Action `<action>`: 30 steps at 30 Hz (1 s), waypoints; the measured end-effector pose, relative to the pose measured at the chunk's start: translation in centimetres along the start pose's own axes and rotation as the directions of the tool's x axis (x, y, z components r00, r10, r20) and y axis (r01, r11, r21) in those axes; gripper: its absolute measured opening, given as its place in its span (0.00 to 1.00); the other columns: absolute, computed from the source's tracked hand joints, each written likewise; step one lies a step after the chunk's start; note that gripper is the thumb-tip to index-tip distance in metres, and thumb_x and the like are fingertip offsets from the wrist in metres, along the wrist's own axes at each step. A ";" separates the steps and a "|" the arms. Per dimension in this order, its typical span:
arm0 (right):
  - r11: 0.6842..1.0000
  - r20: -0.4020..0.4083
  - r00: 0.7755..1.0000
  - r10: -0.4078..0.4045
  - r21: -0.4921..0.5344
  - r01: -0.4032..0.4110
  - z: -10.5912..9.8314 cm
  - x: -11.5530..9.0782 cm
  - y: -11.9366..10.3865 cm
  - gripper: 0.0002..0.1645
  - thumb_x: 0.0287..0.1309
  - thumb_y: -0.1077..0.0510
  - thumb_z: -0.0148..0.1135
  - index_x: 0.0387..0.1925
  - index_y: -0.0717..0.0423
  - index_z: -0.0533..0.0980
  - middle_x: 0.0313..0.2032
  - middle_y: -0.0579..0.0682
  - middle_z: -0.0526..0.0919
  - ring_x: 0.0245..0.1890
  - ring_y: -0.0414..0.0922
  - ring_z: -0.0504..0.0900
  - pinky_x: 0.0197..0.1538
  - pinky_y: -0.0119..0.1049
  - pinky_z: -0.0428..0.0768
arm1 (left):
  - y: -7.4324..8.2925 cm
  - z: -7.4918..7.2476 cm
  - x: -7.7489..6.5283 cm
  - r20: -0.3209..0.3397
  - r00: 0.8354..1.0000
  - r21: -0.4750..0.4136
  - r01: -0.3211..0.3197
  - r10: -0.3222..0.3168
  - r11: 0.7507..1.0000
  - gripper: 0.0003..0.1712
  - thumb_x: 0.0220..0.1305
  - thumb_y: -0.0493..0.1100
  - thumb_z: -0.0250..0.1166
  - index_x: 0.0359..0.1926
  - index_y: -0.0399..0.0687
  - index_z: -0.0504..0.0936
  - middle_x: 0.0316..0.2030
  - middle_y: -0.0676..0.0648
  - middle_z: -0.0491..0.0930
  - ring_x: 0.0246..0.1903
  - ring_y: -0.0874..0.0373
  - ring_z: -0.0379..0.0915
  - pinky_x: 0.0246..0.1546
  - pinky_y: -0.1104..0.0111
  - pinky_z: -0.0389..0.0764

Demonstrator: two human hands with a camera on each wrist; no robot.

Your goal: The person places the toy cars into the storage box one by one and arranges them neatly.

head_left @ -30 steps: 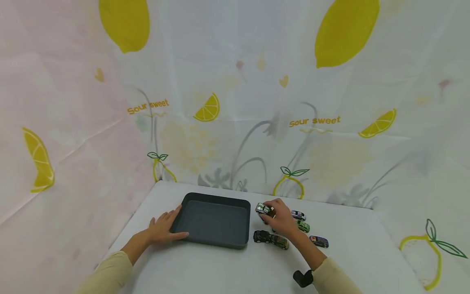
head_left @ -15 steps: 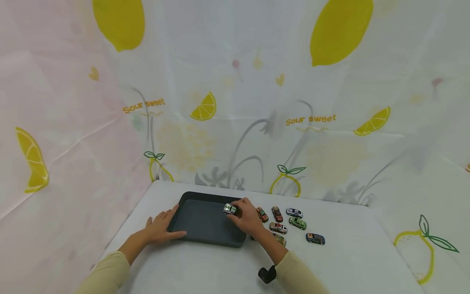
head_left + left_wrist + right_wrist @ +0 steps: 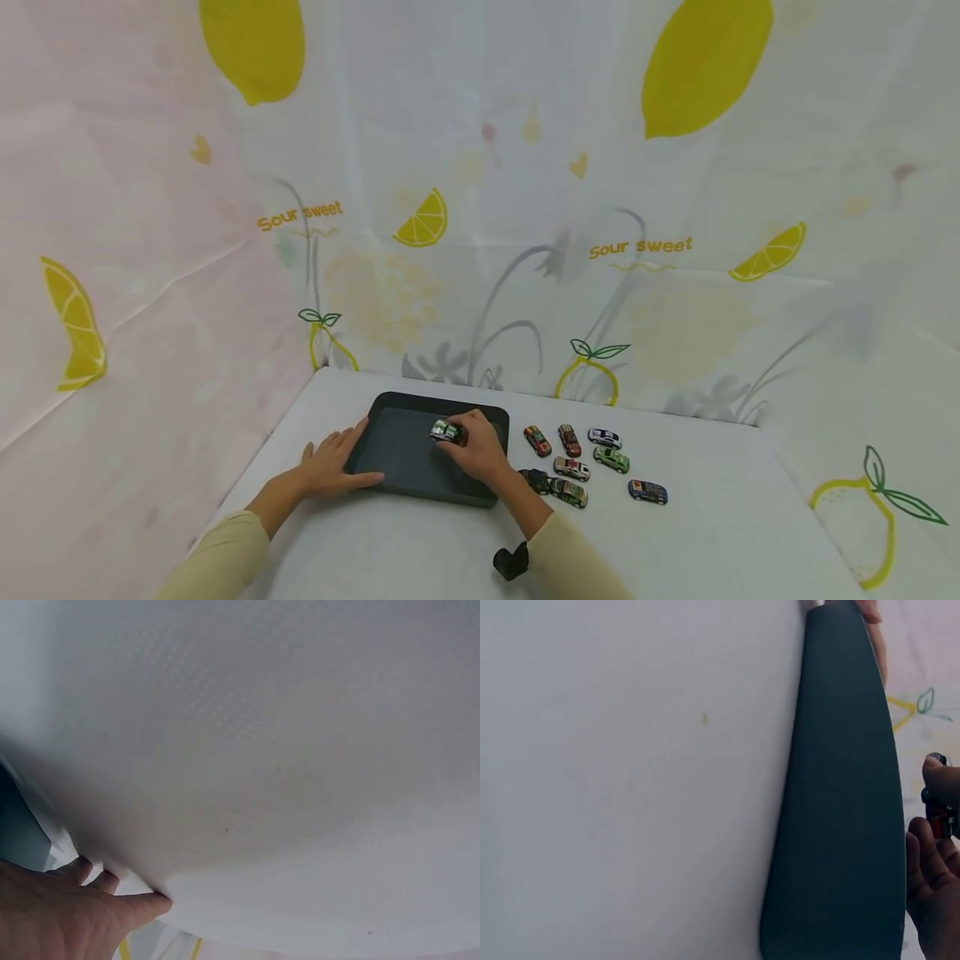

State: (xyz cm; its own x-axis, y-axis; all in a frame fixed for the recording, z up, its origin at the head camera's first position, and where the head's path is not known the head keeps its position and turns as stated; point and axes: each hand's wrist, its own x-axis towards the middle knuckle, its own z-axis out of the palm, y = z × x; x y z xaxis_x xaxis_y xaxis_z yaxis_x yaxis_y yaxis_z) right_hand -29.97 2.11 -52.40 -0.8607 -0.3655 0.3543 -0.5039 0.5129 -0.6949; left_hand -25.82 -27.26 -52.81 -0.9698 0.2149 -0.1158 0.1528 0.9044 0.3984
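A dark grey rectangular tray lies on the white table. My left hand rests at its left side, fingers spread along the rim and thumb at the front edge; the left wrist view shows this hand at the lower left. Over the middle of the tray, my right hand pinches a silver and green toy car between thumb and fingers. In the right wrist view the toy car shows at the right edge, beyond the tray's side wall.
Right of the tray are several more toy cars, among them a red one, a green one, a white one and a blue one. A black truck-like toy stands close to the tray's right side. A lemon-print cloth hangs behind.
My right hand has carried the silver and green toy car leftward, from beside the other cars to over the tray's middle. The left hand has stayed on the tray's side.
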 end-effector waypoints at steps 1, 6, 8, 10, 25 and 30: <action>1.000 0.000 1.000 0.012 0.004 -0.011 0.2 0.1 -0.1 0.21 0.55 0.55 0.73 0.49 0.58 0.80 0.41 0.51 0.75 0.30 0.33 0.73 0.34 0.26 0.77 | 0.1 0.0 0.1 0.001 1.000 0.003 -0.001 0.001 1.000 0.64 0.54 0.76 0.62 0.78 0.49 0.45 0.72 0.29 0.58 0.70 0.28 0.51 0.61 0.23 0.45; 0.998 0.015 0.998 0.055 0.013 -0.056 1.3 0.5 -0.7 0.21 0.56 0.55 0.73 0.49 0.58 0.80 0.41 0.50 0.74 0.31 0.33 0.72 0.35 0.25 0.76 | 0.2 -0.1 0.2 -0.009 1.000 0.011 -0.005 0.005 1.000 0.64 0.54 0.76 0.62 0.78 0.49 0.44 0.71 0.29 0.58 0.70 0.28 0.51 0.60 0.23 0.45; 0.998 0.023 0.998 0.063 0.021 -0.064 1.8 0.6 -1.0 0.20 0.56 0.55 0.73 0.49 0.58 0.80 0.41 0.50 0.75 0.31 0.33 0.72 0.35 0.25 0.76 | 0.1 -0.1 0.2 -0.018 1.000 0.015 -0.009 0.009 1.000 0.64 0.54 0.76 0.62 0.78 0.48 0.44 0.71 0.28 0.58 0.70 0.27 0.52 0.59 0.23 0.45; 0.998 0.026 0.998 0.064 0.021 -0.065 2.3 0.8 -1.3 0.20 0.55 0.55 0.73 0.48 0.58 0.81 0.41 0.50 0.75 0.31 0.33 0.72 0.35 0.25 0.76 | -0.1 -0.1 0.1 -0.018 1.000 0.014 -0.009 0.009 1.000 0.64 0.54 0.75 0.62 0.78 0.48 0.44 0.71 0.28 0.58 0.69 0.27 0.52 0.59 0.22 0.45; 0.995 0.019 0.998 0.067 -0.072 -0.065 5.2 0.4 -1.9 0.17 0.53 0.58 0.72 0.46 0.56 0.83 0.40 0.51 0.81 0.36 0.37 0.75 0.38 0.26 0.74 | -0.3 0.4 -0.1 0.015 0.999 -0.037 -0.029 0.029 0.999 0.62 0.56 0.74 0.62 0.78 0.49 0.43 0.71 0.26 0.56 0.70 0.24 0.49 0.58 0.21 0.43; 0.996 0.015 0.998 0.065 -0.065 -0.064 5.7 1.0 -1.9 0.17 0.51 0.59 0.73 0.45 0.57 0.84 0.39 0.51 0.81 0.37 0.39 0.76 0.38 0.27 0.74 | -0.3 -0.3 0.2 0.043 0.999 -0.014 -0.009 0.010 1.000 0.62 0.56 0.74 0.62 0.78 0.50 0.43 0.72 0.27 0.56 0.70 0.25 0.49 0.59 0.22 0.44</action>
State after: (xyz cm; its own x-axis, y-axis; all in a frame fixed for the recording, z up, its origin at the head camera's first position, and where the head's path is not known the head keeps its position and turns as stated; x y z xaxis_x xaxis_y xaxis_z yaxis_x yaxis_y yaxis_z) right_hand -29.46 -3.70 -54.28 -0.8905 -0.3430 0.2989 -0.4515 0.5845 -0.6742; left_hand -26.14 -27.59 -52.73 -0.9592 0.2392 -0.1508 0.1589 0.8972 0.4121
